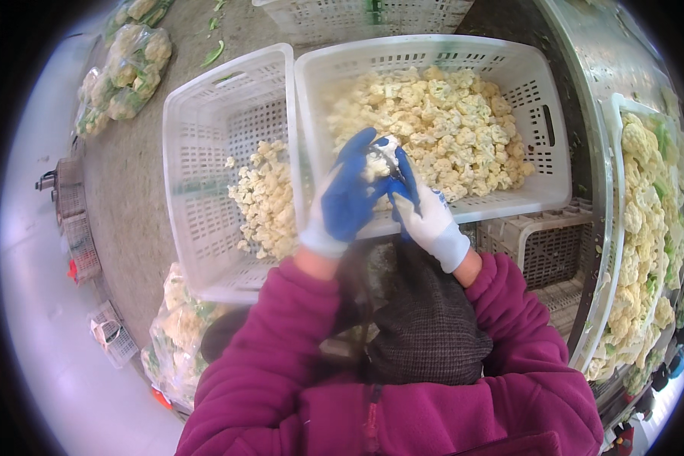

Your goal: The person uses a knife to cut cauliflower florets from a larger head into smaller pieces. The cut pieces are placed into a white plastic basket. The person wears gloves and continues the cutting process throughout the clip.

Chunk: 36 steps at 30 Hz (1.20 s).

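My left hand (350,191), in a white knit glove with a blue coated palm, grips a piece of cauliflower (381,159) over the near edge of a white perforated plastic crate (556,171). That crate holds a large heap of cauliflower florets (453,131). Against the piece from the right is my right hand (419,211), gloved alike, its fingers curled round a small dark tool that is mostly hidden, perhaps a knife. A second white crate (196,171) stands at the left with a smaller heap of small florets (268,199) in it.
Bagged cauliflower (128,71) lies on the floor at the upper left, and another bag (176,336) near my left side. A metal table (610,51) runs along the right, beside a tray of cauliflower (638,228). An upturned grey crate (533,239) stands below the large crate.
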{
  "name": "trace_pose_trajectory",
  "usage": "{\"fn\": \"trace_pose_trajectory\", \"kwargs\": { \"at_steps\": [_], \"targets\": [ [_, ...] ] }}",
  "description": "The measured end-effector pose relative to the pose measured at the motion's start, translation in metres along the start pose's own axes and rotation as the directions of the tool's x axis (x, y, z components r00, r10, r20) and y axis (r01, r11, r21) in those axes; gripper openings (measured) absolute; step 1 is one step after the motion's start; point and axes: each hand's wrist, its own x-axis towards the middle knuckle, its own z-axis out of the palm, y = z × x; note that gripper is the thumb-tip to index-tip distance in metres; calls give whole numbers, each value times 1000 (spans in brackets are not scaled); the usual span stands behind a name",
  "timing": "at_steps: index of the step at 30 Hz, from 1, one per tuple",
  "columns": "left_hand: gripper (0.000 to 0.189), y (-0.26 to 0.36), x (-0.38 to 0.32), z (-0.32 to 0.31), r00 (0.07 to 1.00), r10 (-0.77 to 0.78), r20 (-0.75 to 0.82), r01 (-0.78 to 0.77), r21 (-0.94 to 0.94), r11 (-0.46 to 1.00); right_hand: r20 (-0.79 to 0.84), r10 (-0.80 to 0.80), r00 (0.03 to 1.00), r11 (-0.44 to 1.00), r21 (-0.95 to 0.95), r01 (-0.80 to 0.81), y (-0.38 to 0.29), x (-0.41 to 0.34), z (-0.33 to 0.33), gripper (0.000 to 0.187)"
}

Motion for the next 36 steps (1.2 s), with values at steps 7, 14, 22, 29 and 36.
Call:
{"fn": "trace_pose_trajectory", "kwargs": {
  "at_steps": [7, 14, 22, 29, 36],
  "targets": [
    [51, -10, -2, 6, 984, 95, -151, -44, 310, 950, 34, 3, 999, 753, -657, 20, -3, 3, 5, 77],
    [58, -14, 0, 1, 982, 109, -156, -56, 312, 948, 8, -88, 996, 896, -436, 83, 3, 8, 8, 75],
    [70, -3, -1, -3, 999, -5, 50, -4, 186, 983, 99, 302, 948, 764, 570, -302, -9, 0, -4, 48],
    [67, 9, -7, 1, 986, -98, 133, 66, 228, 971, 208, 280, 937, 745, 569, -348, -16, -4, -19, 45],
    [50, 18, -26, -9, 1000, -26, -3, 25, 336, 941, -12, 183, 983, 882, 444, -158, -14, -11, -22, 36]
  ]
}}
